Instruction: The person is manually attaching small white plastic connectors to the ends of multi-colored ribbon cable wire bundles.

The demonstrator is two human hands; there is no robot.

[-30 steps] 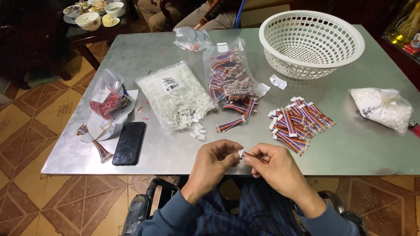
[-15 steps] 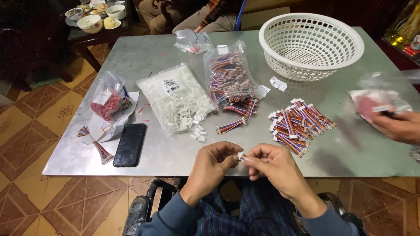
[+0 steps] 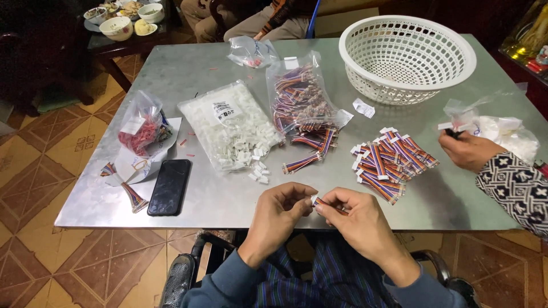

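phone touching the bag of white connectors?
Apart. Head view shows bare table between the black phone and the bag of white connectors.

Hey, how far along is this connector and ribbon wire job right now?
Done, by the look of it: a pile of finished wires with white ends lies on the table. In hand: the left hand and right hand pinch one wire piece at a white connector. Left: the bag of loose wires and the bag of white connectors look well filled. The basket looks empty.
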